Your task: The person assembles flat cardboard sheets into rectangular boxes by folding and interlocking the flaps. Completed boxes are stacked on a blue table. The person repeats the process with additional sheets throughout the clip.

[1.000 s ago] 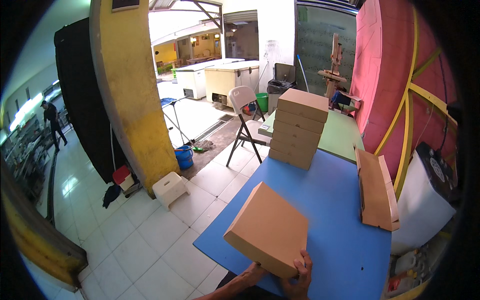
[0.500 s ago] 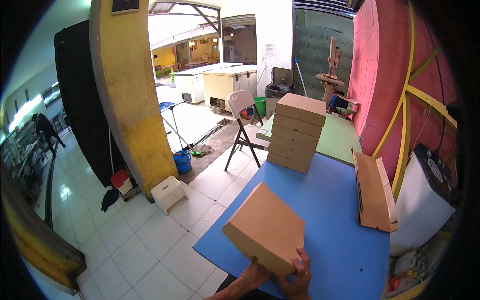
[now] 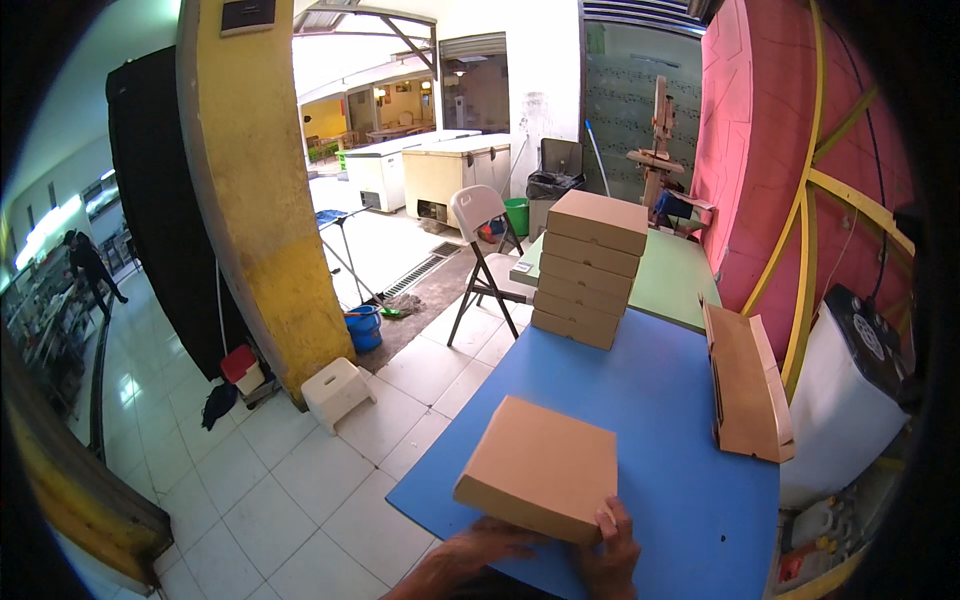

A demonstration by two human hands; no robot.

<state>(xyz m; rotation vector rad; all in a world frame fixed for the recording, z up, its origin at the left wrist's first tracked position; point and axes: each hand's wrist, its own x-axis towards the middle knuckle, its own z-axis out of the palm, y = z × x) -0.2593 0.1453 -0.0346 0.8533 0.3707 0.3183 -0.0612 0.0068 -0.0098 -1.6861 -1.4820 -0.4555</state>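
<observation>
A closed brown cardboard box (image 3: 540, 462) is over the near part of the blue table (image 3: 680, 480), its lid facing up and slightly tilted. At its near right corner, my right hand (image 3: 608, 550) grips it, fingers on the side and top edge. Below its near left edge is my left hand (image 3: 495, 545), with fingers stretched toward the right; the fingertips are partly hidden by the box, and whether they bear its weight is unclear. Farther back stands a stack of several similar closed boxes (image 3: 590, 265).
A folded-out cardboard piece (image 3: 748, 380) lies along the table's right edge. Beyond the stack, a green table (image 3: 675, 275) adjoins the blue one. To the left are a folding chair (image 3: 485, 240), a white stool (image 3: 338, 390), a blue bucket (image 3: 364, 328) and a yellow pillar (image 3: 265, 220).
The box has come down from a steeper tilt to a nearly flat pose. My left hand has slid lower and left along its near edge; my right hand keeps its corner grip.
</observation>
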